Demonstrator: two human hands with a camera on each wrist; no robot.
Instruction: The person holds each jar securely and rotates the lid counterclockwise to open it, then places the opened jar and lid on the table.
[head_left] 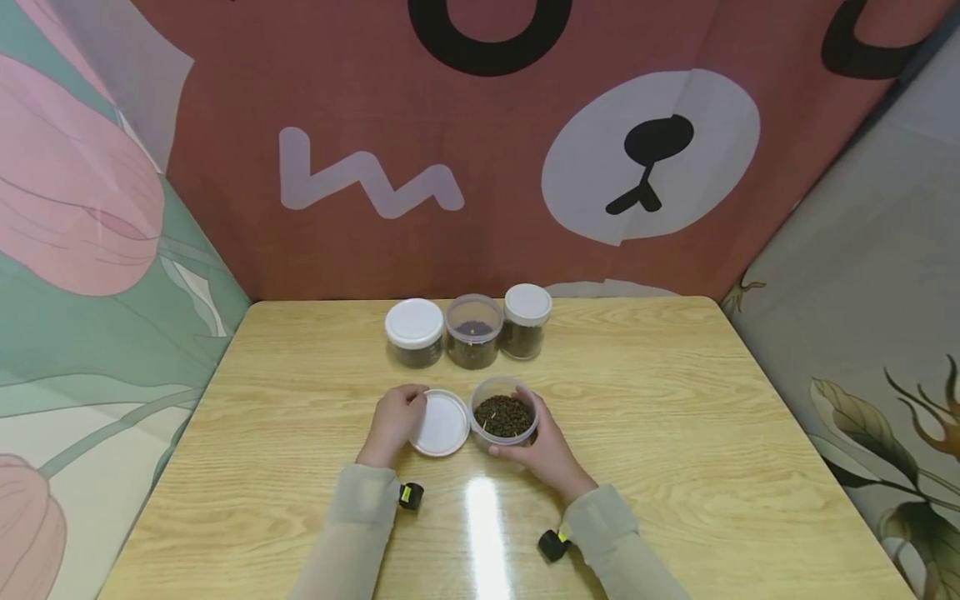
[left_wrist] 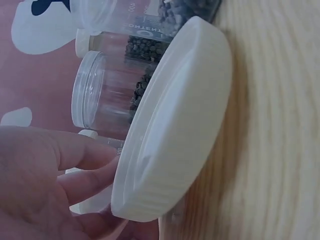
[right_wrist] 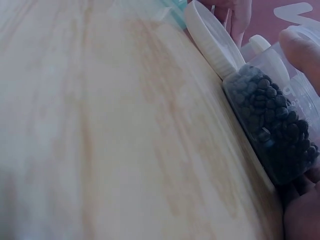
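My left hand [head_left: 395,419] pinches the edge of a white screw lid [head_left: 441,425], whose hollow side faces up. In the left wrist view the lid [left_wrist: 175,125] is tilted close above the wooden table, with the fingertips at its rim. My right hand [head_left: 553,450] grips a clear plastic jar [head_left: 485,392] around its side, thumb in front and fingers behind. Uncovered, the jar holds small dark brown pellets [head_left: 502,417]; the right wrist view shows them [right_wrist: 272,112] through the wall. Lid and jar sit side by side, almost touching.
Behind the hands, a row of jars stands near the table's [head_left: 675,417] back edge: a white-lidded jar [head_left: 415,323], an uncovered jar [head_left: 483,348] with dark contents, and another white-lidded jar [head_left: 528,305]. Printed cloth [head_left: 495,250] hangs behind and at both sides.
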